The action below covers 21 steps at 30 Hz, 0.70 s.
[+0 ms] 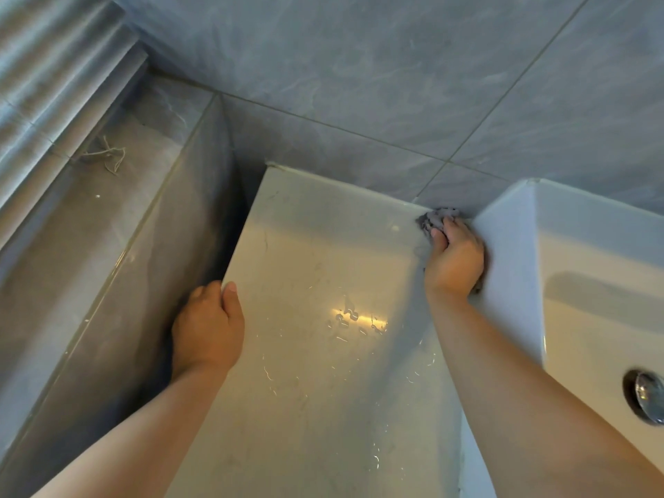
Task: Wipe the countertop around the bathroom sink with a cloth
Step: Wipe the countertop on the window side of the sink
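Grey tiled wall (359,66) fills the top of the frame, and a tiled ledge (90,228) runs down the left. The pale counter (323,264) takes up the centre, glossy, with drops (359,318) of water catching the light in the middle. The white sink (575,246) stands on it at the right, with its drain (646,397) at the right edge. The left hand (206,328) sits at centre left on the counter's side edge, thumb on top and fingers curled down over the edge, apparently bracing. The right arm reaches from the lower right up to the corner where counter, wall and sink side meet. There the right hand (454,260) lies knuckles up, fingers closed on the cloth (436,217). The cloth is a small grey wad, right of centre, pressed into that corner and poking out past the fingertips. It looks soft, light and limp, probably damp, so it should bunch and mould into the seam. It is best held balled under the palm with the fingers pressing down. The wet, slick counter should let it glide easily.
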Available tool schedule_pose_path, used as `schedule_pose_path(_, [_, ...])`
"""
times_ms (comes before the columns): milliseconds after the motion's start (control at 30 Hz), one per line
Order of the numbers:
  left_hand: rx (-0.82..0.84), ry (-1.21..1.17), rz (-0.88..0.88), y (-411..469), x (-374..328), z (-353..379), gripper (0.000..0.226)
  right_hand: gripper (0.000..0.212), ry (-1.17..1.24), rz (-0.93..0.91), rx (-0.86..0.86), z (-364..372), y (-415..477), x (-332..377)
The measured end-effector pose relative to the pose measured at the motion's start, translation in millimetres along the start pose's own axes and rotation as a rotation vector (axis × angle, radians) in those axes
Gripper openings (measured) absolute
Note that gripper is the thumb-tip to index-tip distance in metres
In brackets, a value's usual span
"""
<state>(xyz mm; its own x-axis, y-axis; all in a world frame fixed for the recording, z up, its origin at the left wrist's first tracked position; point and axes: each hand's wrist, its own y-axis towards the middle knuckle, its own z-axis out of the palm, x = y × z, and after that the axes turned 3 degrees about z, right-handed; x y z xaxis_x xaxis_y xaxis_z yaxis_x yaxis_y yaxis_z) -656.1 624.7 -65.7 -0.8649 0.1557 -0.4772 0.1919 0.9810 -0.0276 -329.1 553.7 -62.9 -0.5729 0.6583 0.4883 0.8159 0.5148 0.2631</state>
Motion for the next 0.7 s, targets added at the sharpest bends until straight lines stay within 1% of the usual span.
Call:
schedule_pose_path(100, [0.002, -0.007, -0.004, 0, -1, -1, 0.033, 0.028, 0.042, 0.003, -0.028, -2, -4, 3])
schedule_pose_path(300, [-0.002, -0.013, -0.011, 0, -2, -1, 0.033, 0.031, 0.060, 0.093, -0.020, -7, -32, 6])
schedule_pose_path(500, [0.003, -0.013, -0.008, -1, -2, -1, 0.034, 0.026, 0.084, 0.008, 0.033, -31, -90, 14])
schedule_pose_path(567, [0.005, -0.017, -0.003, -1, -2, -2, 0.035, 0.024, 0.137, -0.009, 0.081, -39, -110, 21])
schedule_pose_path(667, [0.003, -0.019, -0.007, -1, -3, -2, 0.036, 0.026, 0.343, 0.057, 0.205, -56, -120, 29])
schedule_pose_path(700, [0.002, -0.019, -0.007, -1, -2, -2, 0.036, 0.026, 0.374, 0.059, 0.187, -64, -116, 29])
